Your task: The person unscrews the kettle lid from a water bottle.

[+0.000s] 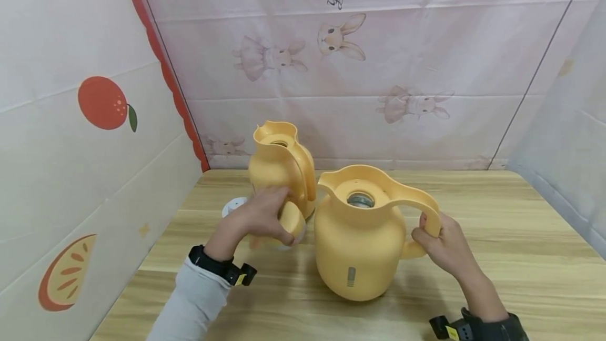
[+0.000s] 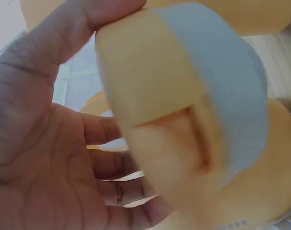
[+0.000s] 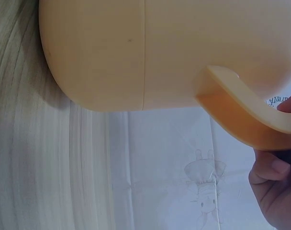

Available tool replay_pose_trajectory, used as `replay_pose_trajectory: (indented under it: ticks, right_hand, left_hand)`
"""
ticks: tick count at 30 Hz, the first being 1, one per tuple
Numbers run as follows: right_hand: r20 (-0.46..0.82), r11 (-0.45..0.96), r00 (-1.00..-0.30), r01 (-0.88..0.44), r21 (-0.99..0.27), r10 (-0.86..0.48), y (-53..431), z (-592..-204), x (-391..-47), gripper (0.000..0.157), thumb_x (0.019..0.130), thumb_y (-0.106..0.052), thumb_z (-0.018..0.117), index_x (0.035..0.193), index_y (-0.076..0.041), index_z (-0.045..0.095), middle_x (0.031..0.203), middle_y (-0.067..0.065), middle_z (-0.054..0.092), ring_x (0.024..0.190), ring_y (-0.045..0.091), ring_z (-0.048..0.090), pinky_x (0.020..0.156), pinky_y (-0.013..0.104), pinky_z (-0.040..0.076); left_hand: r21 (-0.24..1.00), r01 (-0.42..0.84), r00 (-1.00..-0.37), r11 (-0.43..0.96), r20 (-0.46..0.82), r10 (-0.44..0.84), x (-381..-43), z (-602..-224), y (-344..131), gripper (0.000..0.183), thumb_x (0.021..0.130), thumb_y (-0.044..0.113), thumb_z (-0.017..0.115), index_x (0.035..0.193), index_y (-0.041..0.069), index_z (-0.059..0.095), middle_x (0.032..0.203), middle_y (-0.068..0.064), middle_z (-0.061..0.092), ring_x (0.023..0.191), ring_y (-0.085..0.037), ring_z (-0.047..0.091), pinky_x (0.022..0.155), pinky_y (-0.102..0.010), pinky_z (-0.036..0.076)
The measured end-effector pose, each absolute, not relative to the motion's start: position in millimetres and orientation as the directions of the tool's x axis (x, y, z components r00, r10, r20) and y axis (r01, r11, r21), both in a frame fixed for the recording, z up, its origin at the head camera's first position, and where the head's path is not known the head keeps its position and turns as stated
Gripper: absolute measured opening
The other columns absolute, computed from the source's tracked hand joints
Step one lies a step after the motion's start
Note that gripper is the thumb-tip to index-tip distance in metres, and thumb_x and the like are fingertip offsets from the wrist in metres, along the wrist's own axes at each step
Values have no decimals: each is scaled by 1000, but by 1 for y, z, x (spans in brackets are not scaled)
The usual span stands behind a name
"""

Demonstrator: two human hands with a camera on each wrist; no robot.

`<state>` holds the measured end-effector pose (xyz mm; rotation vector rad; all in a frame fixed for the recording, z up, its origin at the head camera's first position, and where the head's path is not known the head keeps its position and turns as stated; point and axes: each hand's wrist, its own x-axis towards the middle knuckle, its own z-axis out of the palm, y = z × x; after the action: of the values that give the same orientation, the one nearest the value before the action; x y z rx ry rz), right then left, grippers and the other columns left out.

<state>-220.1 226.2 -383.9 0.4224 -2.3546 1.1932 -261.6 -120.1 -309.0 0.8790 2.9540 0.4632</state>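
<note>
My left hand (image 1: pixel 263 216) holds a yellow stopper lid (image 1: pixel 291 218) above the wood-grain table, between two yellow vacuum jugs. Seen from the left wrist, the thumb and fingers hold the yellow top of the lid (image 2: pixel 145 67), and a pale grey-white band circles its other side. The nearer jug (image 1: pixel 357 246) stands upright with its round mouth uncovered. Around that jug's handle (image 1: pixel 428 214) my right hand (image 1: pixel 447 243) has its fingers curled. In the right wrist view, the lower end of the handle (image 3: pixel 246 110) joins the jug's body.
Behind the left hand stands the smaller yellow jug (image 1: pixel 274 167), its mouth also uncovered. A white round piece (image 1: pixel 233 205) lies left of it, partly hidden by the hand. Printed cloth walls (image 1: pixel 379 67) enclose the table (image 1: pixel 511 246) at the back and sides.
</note>
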Motion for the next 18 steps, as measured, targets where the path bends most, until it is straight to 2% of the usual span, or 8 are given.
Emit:
replay_pose_trajectory:
  ticks: [3,8,14,18]
  right_hand:
    - [528,574,-847,-463,-676,-61,226,-384,-221,19,69,7,57,69,-9,48,56,1,43,47,13,41,41,27,37]
    - [520,573,-852,-454,-682,-55,226,-385,-221,19,69,8,58,69,-9,49,57,0,44,48,13,41,41,27,37]
    - [516,576,-854,-452,-681,-60,227,-387,-223,20,69,8,59,69,-8,48,57,-1,42,48,11,40,41,26,36]
    - [516,577,-855,-452,-680,-61,227,-387,-223,21,69,9,58,68,-8,47,56,-2,41,47,11,39,41,26,36]
  left_hand:
    - [282,470,-871,836,-7,492,-259,-310,-122,85,54,44,78,122,5,47,106,-10,47,93,-25,42,73,-40,43]
    - [316,445,-876,838,-41,480,-260,-317,-127,76,52,46,78,114,10,52,99,-7,43,85,-20,42,65,-35,43]
    - [438,492,-835,753,-10,551,-262,-323,-138,65,52,44,79,105,13,56,90,1,53,76,-14,49,62,-33,47]
    - [523,483,-822,702,-4,569,-263,-332,-144,69,52,40,81,108,10,54,93,1,55,77,-13,51,65,-34,48]
